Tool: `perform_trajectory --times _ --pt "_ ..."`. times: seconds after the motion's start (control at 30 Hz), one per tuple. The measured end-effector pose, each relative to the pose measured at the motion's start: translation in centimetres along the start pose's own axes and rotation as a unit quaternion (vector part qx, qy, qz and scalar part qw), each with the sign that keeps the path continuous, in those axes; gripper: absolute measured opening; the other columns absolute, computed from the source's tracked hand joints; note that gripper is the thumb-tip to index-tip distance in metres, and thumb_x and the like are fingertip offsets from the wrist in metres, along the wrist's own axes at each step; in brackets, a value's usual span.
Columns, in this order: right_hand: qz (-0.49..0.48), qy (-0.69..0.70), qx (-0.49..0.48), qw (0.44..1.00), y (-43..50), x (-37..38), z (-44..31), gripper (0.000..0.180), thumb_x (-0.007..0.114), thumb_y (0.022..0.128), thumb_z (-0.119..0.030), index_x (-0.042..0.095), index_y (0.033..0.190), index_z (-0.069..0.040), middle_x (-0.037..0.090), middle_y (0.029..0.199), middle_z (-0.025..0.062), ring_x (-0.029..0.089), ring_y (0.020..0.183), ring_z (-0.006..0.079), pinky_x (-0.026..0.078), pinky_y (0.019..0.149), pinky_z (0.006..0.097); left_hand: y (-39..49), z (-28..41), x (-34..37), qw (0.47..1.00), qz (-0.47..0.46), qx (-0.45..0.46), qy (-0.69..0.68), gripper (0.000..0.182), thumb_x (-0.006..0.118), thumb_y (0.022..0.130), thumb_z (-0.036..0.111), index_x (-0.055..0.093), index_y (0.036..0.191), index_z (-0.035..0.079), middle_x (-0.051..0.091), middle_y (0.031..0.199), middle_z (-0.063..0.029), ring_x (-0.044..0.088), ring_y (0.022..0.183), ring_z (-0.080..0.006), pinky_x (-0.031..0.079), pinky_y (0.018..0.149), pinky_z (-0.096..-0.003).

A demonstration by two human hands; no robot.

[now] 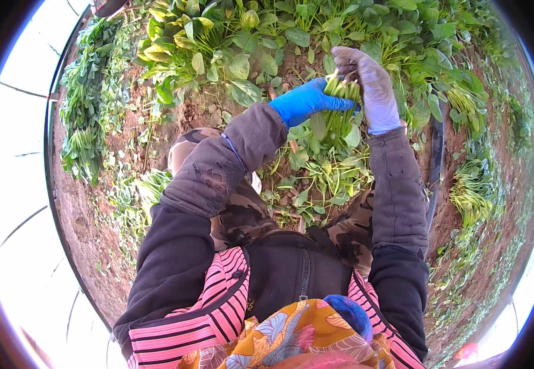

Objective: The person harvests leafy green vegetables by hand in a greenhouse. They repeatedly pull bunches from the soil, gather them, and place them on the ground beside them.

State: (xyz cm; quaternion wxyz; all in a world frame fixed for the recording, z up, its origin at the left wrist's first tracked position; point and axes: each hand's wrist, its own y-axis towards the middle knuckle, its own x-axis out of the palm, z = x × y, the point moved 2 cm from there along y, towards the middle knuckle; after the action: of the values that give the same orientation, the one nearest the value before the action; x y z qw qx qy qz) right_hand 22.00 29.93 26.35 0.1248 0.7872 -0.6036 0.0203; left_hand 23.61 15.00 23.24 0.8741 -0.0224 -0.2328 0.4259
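My left hand [307, 102], in a blue glove, is closed around a bunch of leafy greens that look like spinach [338, 123]. The pale stem ends point up, away from me, and the leaves hang toward my knees. Against the bunch's right side is my right hand [377, 87], in a soiled pale lavender glove. Its fingers curl over toward the stem ends; whether they pinch anything is hidden. Below the bunch, loose leaves and stems [336, 180] lie on the soil between my legs.
Dense leafy plants [294, 34] grow ahead. Bunches of greens lie on the left [84, 147], at the right [472, 191] and beside my left knee [152, 187]. A dark pipe [436, 152] runs along the soil on my right. Translucent sheeting [17, 138] curves up at the left.
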Motion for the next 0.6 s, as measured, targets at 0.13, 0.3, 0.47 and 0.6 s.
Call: perform_trajectory --times 0.13,0.3,0.47,0.6 --pt "-0.06 -0.061 -0.01 0.996 0.0 -0.6 0.3 0.073 0.053 0.09 -0.063 0.057 0.127 0.0 0.061 0.122 0.0075 0.055 0.11 0.0137 0.045 0.095 0.0318 -0.2 -0.3 -0.5 0.999 -0.013 -0.026 -0.043 0.045 0.076 0.084 0.017 0.057 0.123 0.004 0.066 0.111 -0.0058 0.063 0.102 -0.0165 0.048 0.093 -0.0333" --pt "-0.181 -0.197 0.136 0.954 -1.1 0.2 1.0 0.042 0.062 0.093 -0.039 0.065 0.122 -0.009 0.063 0.123 0.0049 0.057 0.115 0.0159 0.042 0.101 0.0318 -0.5 -0.7 -0.9 0.999 -0.034 -0.008 -0.016 0.044 0.071 0.087 0.014 0.055 0.126 0.003 0.063 0.117 -0.0084 0.06 0.11 -0.0194 0.045 0.101 -0.034" --pt "-0.164 -0.104 0.072 0.978 -1.1 1.3 -0.1 0.039 0.06 0.094 -0.032 0.064 0.12 -0.003 0.062 0.124 0.009 0.054 0.118 0.019 0.039 0.104 0.0335 -0.8 -0.1 -0.9 0.995 -0.049 0.03 0.077 0.052 0.068 0.09 0.024 0.05 0.133 0.002 0.055 0.132 -0.0102 0.05 0.121 -0.0192 0.038 0.106 -0.0346" --pt "-0.137 -0.146 0.035 0.979 -0.9 1.1 -1.0 0.049 0.057 0.095 -0.036 0.058 0.127 0.002 0.056 0.132 0.0148 0.047 0.128 0.0243 0.032 0.11 0.037 -1.3 0.6 -1.2 0.977 -0.022 -0.014 0.213 0.061 0.059 0.095 0.042 0.045 0.14 0.003 0.054 0.134 -0.0115 0.049 0.121 -0.0193 0.037 0.105 -0.0361"
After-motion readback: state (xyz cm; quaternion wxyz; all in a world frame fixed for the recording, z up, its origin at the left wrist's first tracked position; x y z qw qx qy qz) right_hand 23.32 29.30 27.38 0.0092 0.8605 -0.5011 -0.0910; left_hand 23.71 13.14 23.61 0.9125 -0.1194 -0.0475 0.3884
